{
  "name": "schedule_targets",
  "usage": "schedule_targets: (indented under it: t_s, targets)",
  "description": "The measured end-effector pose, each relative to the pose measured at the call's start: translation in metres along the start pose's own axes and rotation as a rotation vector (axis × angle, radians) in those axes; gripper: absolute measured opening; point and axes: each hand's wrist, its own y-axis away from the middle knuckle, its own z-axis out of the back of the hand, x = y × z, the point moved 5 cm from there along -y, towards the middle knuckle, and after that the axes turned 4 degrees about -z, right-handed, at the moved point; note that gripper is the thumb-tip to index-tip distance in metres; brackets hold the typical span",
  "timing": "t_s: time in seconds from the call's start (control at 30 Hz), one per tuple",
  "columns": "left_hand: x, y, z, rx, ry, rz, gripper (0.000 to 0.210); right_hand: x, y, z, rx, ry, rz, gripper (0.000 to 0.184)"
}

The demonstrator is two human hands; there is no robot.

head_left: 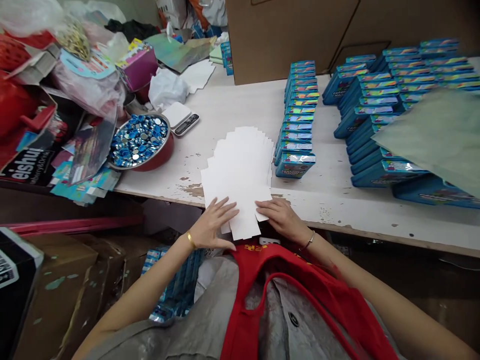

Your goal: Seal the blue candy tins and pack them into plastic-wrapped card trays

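Note:
A fanned stack of blank white cards lies on the table and juts past its front edge towards my body. My left hand rests on the near left part of the stack, its fingers stretched out and apart. At the right edge of the stack, my right hand has its fingers pressed together on the corner of a white card. The thumb of that hand is hidden. A red apron covers my front just below the cards.
A row of blue boxes stands right of the cards, with more blue boxes beyond. A red bowl of blue gems and a small scale sit left. Bags and packaging crowd the far left. A large cardboard box stands behind.

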Motion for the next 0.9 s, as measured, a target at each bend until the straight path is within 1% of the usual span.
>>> schedule_targets:
  t_s: [0.03, 0.07, 0.1, 0.13, 0.2, 0.27, 0.3, 0.37, 0.43, 0.47, 0.5, 0.53, 0.57, 0.6, 0.63, 0.7, 0.77, 0.8, 0.9]
  targets:
    - [0.004, 0.013, -0.003, 0.022, -0.086, 0.008, 0.081, -0.003, -0.001, 0.000, 0.001, -0.037, -0.009, 0.026]
    - [0.010, 0.025, -0.007, 0.024, -0.147, 0.023, 0.071, -0.006, -0.003, 0.001, 0.004, -0.072, -0.017, 0.024]
    - [0.015, 0.035, -0.012, 0.003, -0.184, 0.037, 0.058, -0.008, -0.004, 0.001, 0.006, -0.106, -0.021, 0.022]
    - [0.019, 0.043, -0.016, -0.041, -0.200, 0.048, 0.046, -0.011, -0.006, 0.001, 0.007, -0.135, -0.022, 0.020]
    - [0.025, 0.053, -0.025, -0.175, -0.181, 0.067, 0.035, -0.013, -0.008, 0.001, 0.002, -0.181, -0.023, 0.019]
    - [0.026, 0.054, -0.031, -0.332, -0.116, 0.112, 0.030, -0.013, -0.010, 0.001, -0.007, -0.207, -0.031, 0.020]
    - [0.026, 0.053, -0.033, -0.411, -0.071, 0.160, 0.028, -0.011, -0.011, 0.001, -0.013, -0.211, -0.039, 0.021]
    - [0.025, 0.049, -0.032, -0.563, 0.037, 0.301, 0.024, -0.007, -0.012, 0.001, -0.028, -0.197, -0.059, 0.023]
    - [0.025, 0.045, -0.026, -0.700, 0.133, 0.442, 0.020, 0.000, -0.015, 0.004, -0.046, -0.153, -0.071, 0.024]
    - [0.025, 0.042, -0.021, -0.754, 0.159, 0.487, 0.020, 0.004, -0.016, 0.006, -0.057, -0.112, -0.072, 0.025]
    - [0.024, 0.038, -0.014, -0.790, 0.164, 0.506, 0.019, 0.009, -0.018, 0.009, -0.068, -0.052, -0.072, 0.025]
    - [0.024, 0.032, -0.007, -0.802, 0.149, 0.503, 0.019, 0.015, -0.020, 0.012, -0.077, 0.027, -0.071, 0.026]
    - [0.024, 0.025, 0.001, -0.781, 0.114, 0.482, 0.019, 0.020, -0.021, 0.014, -0.077, 0.120, -0.070, 0.027]
    - [0.024, 0.016, 0.008, -0.724, 0.059, 0.450, 0.019, 0.024, -0.023, 0.016, -0.064, 0.215, -0.069, 0.029]
    - [0.024, 0.007, 0.012, -0.639, -0.011, 0.412, 0.020, 0.028, -0.024, 0.017, -0.034, 0.304, -0.070, 0.031]
    - [0.023, -0.011, 0.016, -0.450, -0.181, 0.352, 0.026, 0.032, -0.024, 0.016, 0.066, 0.427, -0.092, 0.036]
    - [0.020, -0.025, 0.014, -0.299, -0.336, 0.321, 0.033, 0.031, -0.024, 0.015, 0.138, 0.472, -0.136, 0.038]
    - [0.019, -0.030, 0.013, -0.243, -0.392, 0.310, 0.034, 0.030, -0.024, 0.014, 0.150, 0.475, -0.158, 0.037]
    - [0.015, -0.044, 0.007, -0.109, -0.470, 0.269, 0.031, 0.023, -0.026, 0.011, 0.130, 0.458, -0.178, 0.033]
